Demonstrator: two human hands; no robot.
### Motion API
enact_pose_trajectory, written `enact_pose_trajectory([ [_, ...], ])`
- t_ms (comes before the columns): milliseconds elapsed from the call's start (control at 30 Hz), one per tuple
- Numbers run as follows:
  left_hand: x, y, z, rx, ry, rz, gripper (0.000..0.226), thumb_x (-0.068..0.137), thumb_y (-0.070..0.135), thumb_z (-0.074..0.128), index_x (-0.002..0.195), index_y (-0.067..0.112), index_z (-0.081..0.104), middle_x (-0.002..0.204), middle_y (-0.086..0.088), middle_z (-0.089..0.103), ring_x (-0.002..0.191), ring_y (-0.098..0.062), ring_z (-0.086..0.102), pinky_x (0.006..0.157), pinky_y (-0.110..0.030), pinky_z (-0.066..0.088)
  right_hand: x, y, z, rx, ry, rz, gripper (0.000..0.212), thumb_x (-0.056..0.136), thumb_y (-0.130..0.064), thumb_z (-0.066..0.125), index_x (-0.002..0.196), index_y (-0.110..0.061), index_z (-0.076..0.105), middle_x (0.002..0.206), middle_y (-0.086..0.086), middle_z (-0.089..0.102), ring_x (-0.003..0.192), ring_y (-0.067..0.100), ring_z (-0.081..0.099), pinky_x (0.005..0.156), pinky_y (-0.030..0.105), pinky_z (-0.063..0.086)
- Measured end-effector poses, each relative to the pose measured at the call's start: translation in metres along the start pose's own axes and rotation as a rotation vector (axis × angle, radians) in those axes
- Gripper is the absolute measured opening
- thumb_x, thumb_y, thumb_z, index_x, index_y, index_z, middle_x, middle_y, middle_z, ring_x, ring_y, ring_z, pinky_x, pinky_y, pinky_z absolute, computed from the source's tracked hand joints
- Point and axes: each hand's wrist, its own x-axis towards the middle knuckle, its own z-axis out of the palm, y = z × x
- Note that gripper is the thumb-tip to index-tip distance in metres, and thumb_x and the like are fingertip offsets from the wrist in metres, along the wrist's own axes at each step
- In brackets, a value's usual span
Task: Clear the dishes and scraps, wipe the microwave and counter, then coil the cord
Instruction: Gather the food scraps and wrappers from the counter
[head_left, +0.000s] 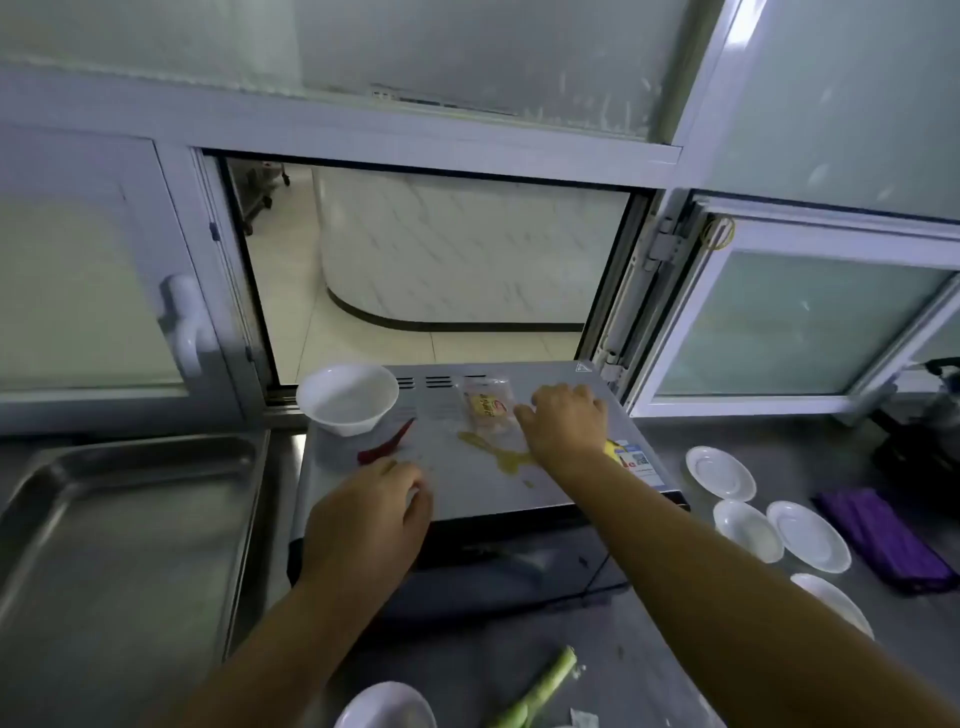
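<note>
White bowl, red chili, yellow smear

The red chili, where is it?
The red chili lies on the microwave top, left side, beside the white bowl, just beyond the left hand.

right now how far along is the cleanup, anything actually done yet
Nothing looks finished. On the microwave top there remain a white bowl, a red chili, a yellow smear and a wrapped packet. In hand: the right hand is at the packet; the left hand rests near the chili. Left: saucers and a green stalk on the counter, all wiping. The cord isn't visible.
</note>
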Motion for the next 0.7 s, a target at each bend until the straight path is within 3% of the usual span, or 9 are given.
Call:
enact_pose_trajectory([
  [100,0.007,-0.007,0.002,-0.001,0.019,-0.014,0.012,0.078,0.013,0.068,0.069,0.018,0.062,0.062,0.006,0.056,0.053,-0.008,0.043,0.049,-0.007,0.018,0.012,-0.005,0.008,-0.087,-0.073,0.059,0.052,0.090,-0.055,0.041,0.105,-0.010,0.060,0.110,0.009,0.060,0.112,0.028,0.044,0.081,0.037,0.031],
  [200,0.009,-0.014,0.006,-0.009,0.017,-0.002,0.010,0.080,0.014,0.066,0.071,0.018,0.063,0.064,0.006,0.058,0.054,-0.010,0.049,0.049,-0.009,0.022,0.017,-0.008,0.015,-0.066,-0.119,0.076,0.047,0.088,-0.054,0.048,0.101,-0.010,0.059,0.106,0.009,0.061,0.110,0.029,0.045,0.080,0.037,0.031],
  [367,0.017,-0.012,0.009,0.012,0.033,0.018,0.010,0.076,0.011,0.071,0.069,0.015,0.064,0.062,0.003,0.060,0.053,-0.015,0.054,0.045,-0.020,0.035,0.023,0.001,0.011,0.190,-0.062,0.140,0.036,0.090,-0.044,0.050,0.083,-0.012,0.063,0.090,0.011,0.065,0.097,0.030,0.053,0.078,0.035,0.037],
  [500,0.027,-0.003,0.012,0.105,0.046,0.036,0.013,0.068,0.007,0.075,0.065,0.014,0.064,0.058,0.002,0.059,0.051,-0.019,0.054,0.042,-0.025,0.038,0.021,0.019,-0.006,0.390,-0.044,0.181,0.038,0.092,-0.044,0.050,0.068,-0.015,0.057,0.062,0.001,0.052,0.075,0.025,0.054,0.071,0.034,0.039],
  [633,0.059,-0.001,0.023,0.235,0.009,0.105,0.007,0.071,0.007,0.069,0.071,0.014,0.068,0.067,-0.001,0.065,0.069,-0.025,0.055,0.055,-0.030,0.037,0.006,0.045,-0.025,0.500,0.066,0.194,0.037,0.092,-0.040,0.051,0.072,-0.010,0.058,0.059,0.001,0.051,0.063,0.020,0.051,0.058,0.031,0.036],
  [700,0.076,-0.002,0.034,0.296,-0.056,0.182,0.015,0.074,0.010,0.067,0.087,0.013,0.072,0.083,-0.004,0.069,0.085,-0.029,0.055,0.069,-0.035,0.039,-0.007,0.060,-0.030,0.648,0.102,0.199,0.032,0.091,-0.036,0.054,0.072,-0.009,0.056,0.061,0.003,0.052,0.059,0.019,0.048,0.055,0.032,0.038],
])
